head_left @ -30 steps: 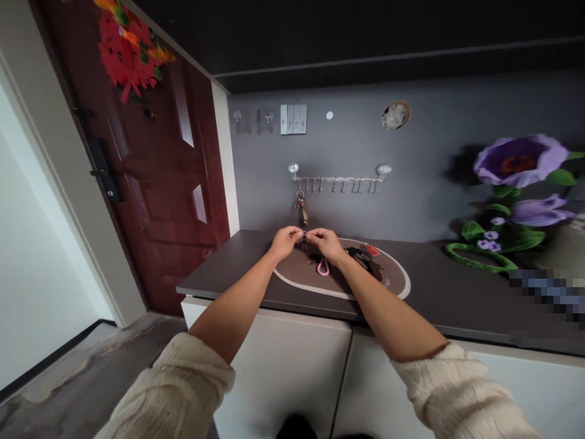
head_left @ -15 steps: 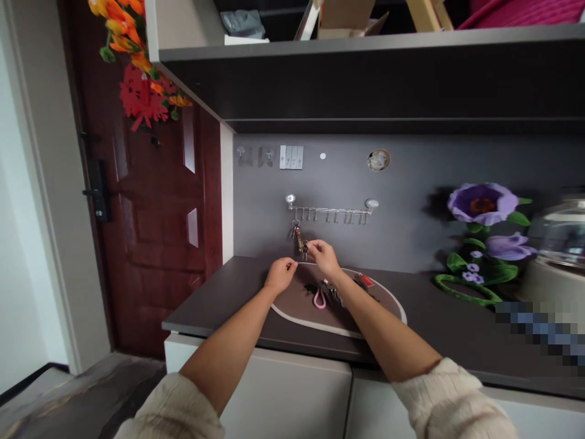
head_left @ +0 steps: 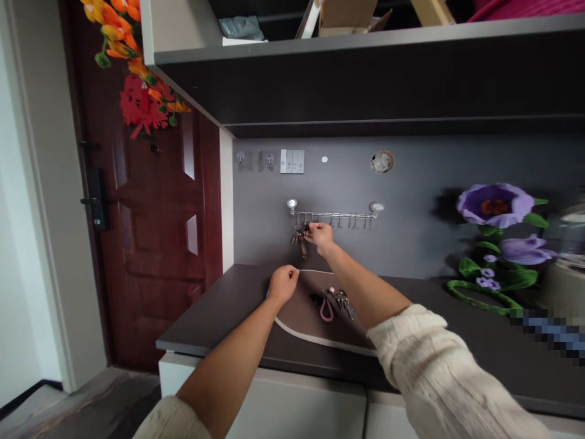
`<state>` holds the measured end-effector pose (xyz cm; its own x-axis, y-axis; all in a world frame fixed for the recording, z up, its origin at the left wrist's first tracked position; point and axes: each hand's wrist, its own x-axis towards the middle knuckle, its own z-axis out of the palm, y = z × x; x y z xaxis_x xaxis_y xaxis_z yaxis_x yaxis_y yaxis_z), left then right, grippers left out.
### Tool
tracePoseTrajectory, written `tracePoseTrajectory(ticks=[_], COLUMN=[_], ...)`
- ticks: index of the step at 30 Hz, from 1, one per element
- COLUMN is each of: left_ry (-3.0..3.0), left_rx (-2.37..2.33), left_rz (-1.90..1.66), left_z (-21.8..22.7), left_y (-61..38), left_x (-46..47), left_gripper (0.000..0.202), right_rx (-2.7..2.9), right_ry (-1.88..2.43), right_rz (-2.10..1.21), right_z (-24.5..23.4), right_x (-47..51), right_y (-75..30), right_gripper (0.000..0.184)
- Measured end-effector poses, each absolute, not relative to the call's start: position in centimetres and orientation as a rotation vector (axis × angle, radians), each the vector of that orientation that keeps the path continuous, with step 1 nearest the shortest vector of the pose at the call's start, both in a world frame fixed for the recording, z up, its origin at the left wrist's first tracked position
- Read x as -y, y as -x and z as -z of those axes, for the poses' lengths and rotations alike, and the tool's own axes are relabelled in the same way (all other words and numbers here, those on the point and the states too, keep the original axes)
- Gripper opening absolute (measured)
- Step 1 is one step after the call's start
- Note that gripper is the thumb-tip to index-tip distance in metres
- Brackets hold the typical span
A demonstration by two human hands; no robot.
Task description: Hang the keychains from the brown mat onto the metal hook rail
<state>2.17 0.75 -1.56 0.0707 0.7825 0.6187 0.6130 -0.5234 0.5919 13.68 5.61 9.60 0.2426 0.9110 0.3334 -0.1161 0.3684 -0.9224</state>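
Note:
My right hand is raised at the hook rail on the wall, its fingers pinched on a small set of keys just below the left hooks. Beside it, a bunch of keys with a brown patterned fob hangs under the rail's left end. My left hand is lower, with fingers curled closed beside the far left rim of the rounded brown mat; whatever its fingers hold, if anything, is hidden. On the mat lie more keys and a pink loop strap.
A dark shelf overhangs the counter. Purple artificial flowers and a pale appliance stand at the right. To the left is a dark red door with orange flowers in front.
My right hand has risen with its keys from below the hanging fob to the hooks. The left hand stays by the mat's rim. The view has shifted slightly.

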Motion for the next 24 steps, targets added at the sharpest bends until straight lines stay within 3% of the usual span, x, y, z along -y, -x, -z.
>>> tracePoseTrajectory(ticks=[24], left_ry=[-2.124], left_rx=[-1.335], left_rz=[-1.443], left_z=[1.9], left_y=[-2.3], left_x=[-1.6], left_gripper=[0.022], right_rx=[0.97], right_ry=[1.127], right_rz=[-0.789], right_z=[-8.0], right_x=[-8.7], right_y=[-13.8], right_gripper=[0.01])
